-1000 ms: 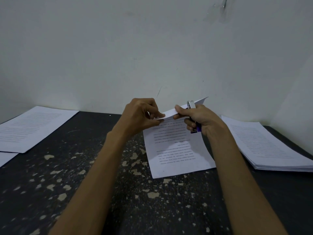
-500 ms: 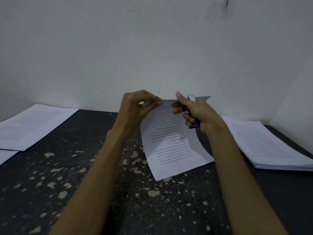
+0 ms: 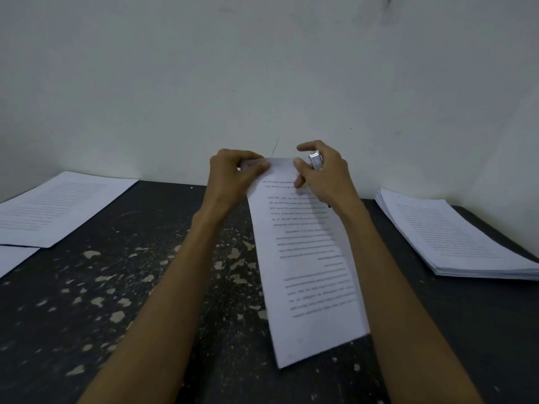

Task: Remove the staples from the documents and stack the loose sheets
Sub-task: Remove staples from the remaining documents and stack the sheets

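A printed document (image 3: 306, 272) hangs upright above the dark table (image 3: 145, 301), text side toward me, its lower edge near the table's front. My left hand (image 3: 233, 176) pinches its top left corner between thumb and fingers. My right hand (image 3: 320, 173) holds a small metal staple remover (image 3: 316, 161) in its curled fingers, and its thumb and lower fingers touch the sheet's top right part. No staple can be made out at this size.
A thick stack of printed sheets (image 3: 455, 237) lies at the right by the wall. A few flat sheets (image 3: 58, 208) lie at the left, with another sheet corner (image 3: 11, 258) below them. A white wall (image 3: 262, 68) stands close behind.
Both hands lifted the document off the table, from lying curled to hanging upright. The hands rose toward the wall and the sheet's lower edge swung toward me.
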